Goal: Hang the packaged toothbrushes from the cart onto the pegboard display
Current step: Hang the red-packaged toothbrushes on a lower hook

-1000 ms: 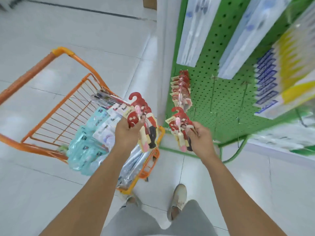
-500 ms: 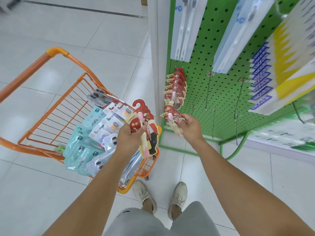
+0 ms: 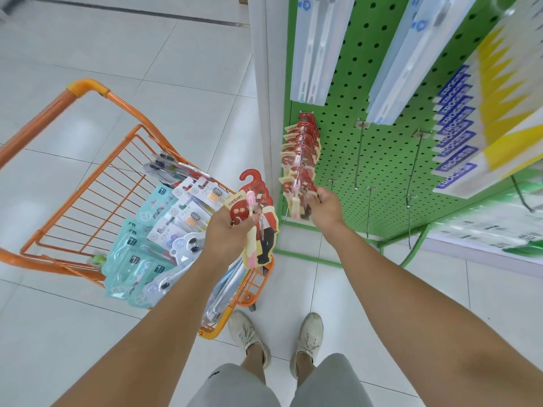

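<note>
Hands work at two spots in front of the green pegboard (image 3: pixel 382 160). The right hand (image 3: pixel 326 208) is closed around the lower edge of a red toothbrush pack (image 3: pixel 298 198), fingers curled on its right side, holding it at the outer end of a metal peg (image 3: pixel 299 155) that already carries a row of matching red packs (image 3: pixel 302 142) stacked back toward the board. Whether the held pack's hook is fully on the peg cannot be told. The left hand (image 3: pixel 227 233) sits lower and to the left, closed on a small bunch of red hook-topped packs (image 3: pixel 260 218), thumb pressed across the front card with its pink brush; the bunch hangs down past the wrist, over the near corner of the orange cart (image 3: pixel 88 160). Under and to the left of that hand, the cart's basket holds a pile of other packaged toothbrushes (image 3: pixel 152 239) in teal, white and clear wrappers. To the right of the right hand, several bare pegs (image 3: pixel 359 154) stick out of the board, and above them hang long white and blue packs (image 3: pixel 316 48). Farther right are yellow and white boxes with blue labels (image 3: pixel 470 127). Two pale shoes (image 3: pixel 279 339) stand on the white tiled floor (image 3: pixel 147 54) below the forearms.
</note>
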The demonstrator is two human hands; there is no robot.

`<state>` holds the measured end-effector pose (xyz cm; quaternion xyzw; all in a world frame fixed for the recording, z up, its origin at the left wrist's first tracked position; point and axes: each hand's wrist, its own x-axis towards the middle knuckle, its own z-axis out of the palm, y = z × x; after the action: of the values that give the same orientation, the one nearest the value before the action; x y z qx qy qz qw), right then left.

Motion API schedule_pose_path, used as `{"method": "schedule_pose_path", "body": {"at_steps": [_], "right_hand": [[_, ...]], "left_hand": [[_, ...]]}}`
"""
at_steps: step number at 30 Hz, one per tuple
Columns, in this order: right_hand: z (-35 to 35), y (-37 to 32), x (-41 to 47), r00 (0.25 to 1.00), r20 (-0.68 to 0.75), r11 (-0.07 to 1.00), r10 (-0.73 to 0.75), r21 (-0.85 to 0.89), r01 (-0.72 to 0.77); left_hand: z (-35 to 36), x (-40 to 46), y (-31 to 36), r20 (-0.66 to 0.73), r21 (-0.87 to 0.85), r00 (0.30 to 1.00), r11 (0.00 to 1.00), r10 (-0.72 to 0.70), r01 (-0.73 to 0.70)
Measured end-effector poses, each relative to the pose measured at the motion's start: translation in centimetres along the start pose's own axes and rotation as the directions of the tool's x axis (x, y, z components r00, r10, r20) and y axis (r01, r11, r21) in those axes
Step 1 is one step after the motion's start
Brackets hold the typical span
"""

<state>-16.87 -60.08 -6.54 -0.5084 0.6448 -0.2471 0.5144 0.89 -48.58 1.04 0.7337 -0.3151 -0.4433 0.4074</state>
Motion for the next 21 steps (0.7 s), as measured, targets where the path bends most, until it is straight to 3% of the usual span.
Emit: {"method": "schedule_pose_path", "body": {"at_steps": [7, 9, 11, 13, 16, 19, 21], "right_hand": [[0.2, -1.1, 3.0, 0.987, 0.004, 0.987, 0.16, 0.008, -0.16], [-0.5, -0.9, 1.3, 0.972, -0.017, 0.971, 0.235, -0.052, -0.235], [-1.3, -1.1, -2.1, 0.962, -0.043, 0.963, 0.268, 0.001, -0.268], [-2.0, -1.7, -6.2, 0.982, 0.056, 0.971, 0.178, 0.151, -0.184], [-2.5, -2.6, -10.3, 0.968, 0.23, 0.97, -0.099, 0.241, 0.042], [-2.8, -2.1, -9.8, 0.982, 0.117, 0.975, -0.148, 0.186, 0.125], [-3.3, -1.3, -8.5, 0.991, 0.061, 0.987, -0.121, 0.118, 0.113]], "left_hand": [[0.9, 0.5, -0.3, 0.108, 0.113, 0.994, 0.993, 0.008, -0.021], [1.3, 0.5, -0.5, 0.141, 0.099, 0.99, 0.995, 0.013, -0.027], [1.7, 0.4, -0.4, 0.167, 0.057, 0.986, 0.998, 0.028, -0.038], [2.3, 0.6, -0.4, 0.19, 0.041, 0.981, 0.998, 0.042, -0.051], [3.2, 1.0, -0.2, 0.241, 0.059, 0.969, 0.995, 0.061, -0.077], [4.2, 1.4, -0.2, 0.295, 0.126, 0.953, 0.985, 0.074, -0.115], [4.8, 1.6, -0.2, 0.238, 0.192, 0.965, 0.969, 0.11, -0.158]]}}
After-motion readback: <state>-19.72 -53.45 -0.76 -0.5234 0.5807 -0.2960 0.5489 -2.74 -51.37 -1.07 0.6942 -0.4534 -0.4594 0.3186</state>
